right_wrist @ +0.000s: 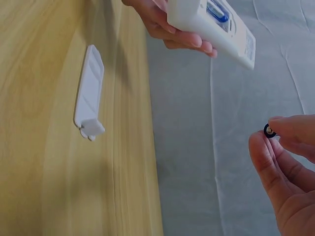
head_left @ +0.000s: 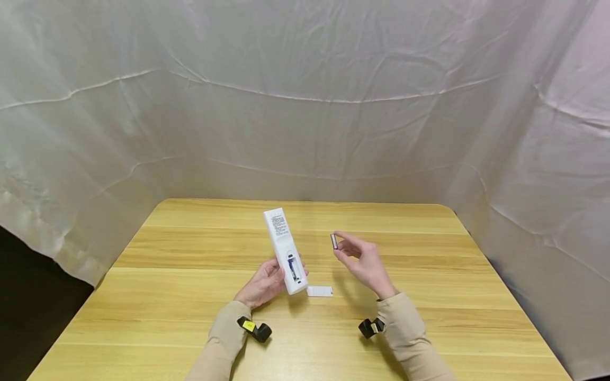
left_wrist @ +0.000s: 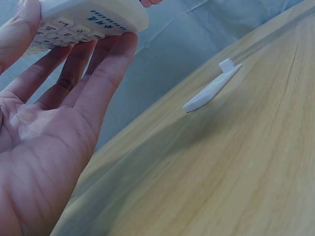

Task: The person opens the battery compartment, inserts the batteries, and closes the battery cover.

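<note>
My left hand (head_left: 264,284) grips a white remote control (head_left: 282,241) near its lower end, back side up and tilted above the table. The battery compartment is uncovered, and a blue battery (right_wrist: 217,13) lies in it with a vacant slot alongside. In the left wrist view the keypad of the remote control (left_wrist: 74,24) faces down toward the fingers. To the right, my right hand (head_left: 364,260) pinches a small battery (head_left: 334,242) between thumb and fingertips, apart from the remote. One end of this battery (right_wrist: 269,131) shows in the right wrist view.
The white battery cover (head_left: 320,291) lies on the wooden table (head_left: 167,296), just right of the remote's lower end. Its tab (right_wrist: 92,126) sticks up. Pale cloth (head_left: 305,132) hangs behind and at both sides of the table. Each wrist wears a black camera (head_left: 261,332).
</note>
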A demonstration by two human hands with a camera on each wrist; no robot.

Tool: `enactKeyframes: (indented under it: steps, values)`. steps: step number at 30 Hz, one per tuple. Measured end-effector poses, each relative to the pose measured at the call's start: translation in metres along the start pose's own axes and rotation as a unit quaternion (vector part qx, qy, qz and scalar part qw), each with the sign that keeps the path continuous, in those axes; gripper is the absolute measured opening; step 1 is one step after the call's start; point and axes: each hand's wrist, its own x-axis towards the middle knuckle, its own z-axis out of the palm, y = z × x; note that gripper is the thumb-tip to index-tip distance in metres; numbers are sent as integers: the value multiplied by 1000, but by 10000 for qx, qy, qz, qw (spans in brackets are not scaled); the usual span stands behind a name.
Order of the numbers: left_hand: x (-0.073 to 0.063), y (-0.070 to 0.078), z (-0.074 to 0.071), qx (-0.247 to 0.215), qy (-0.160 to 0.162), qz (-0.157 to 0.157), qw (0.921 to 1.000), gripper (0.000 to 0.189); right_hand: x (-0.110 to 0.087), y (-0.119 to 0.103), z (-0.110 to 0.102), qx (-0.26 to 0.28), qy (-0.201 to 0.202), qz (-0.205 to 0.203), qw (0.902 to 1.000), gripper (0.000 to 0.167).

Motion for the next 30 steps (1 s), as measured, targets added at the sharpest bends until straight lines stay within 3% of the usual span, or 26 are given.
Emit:
enactKeyframes:
  steps: [10,30]
  values:
    - [0,-3,-1,206,98,49,9997,39,-2,0,11,-256,-114,-568,9980,34]
    - [0,-2,-1,214,205,80,9995,35,-5,-10,24,-437,-308,-1236,9909,25]
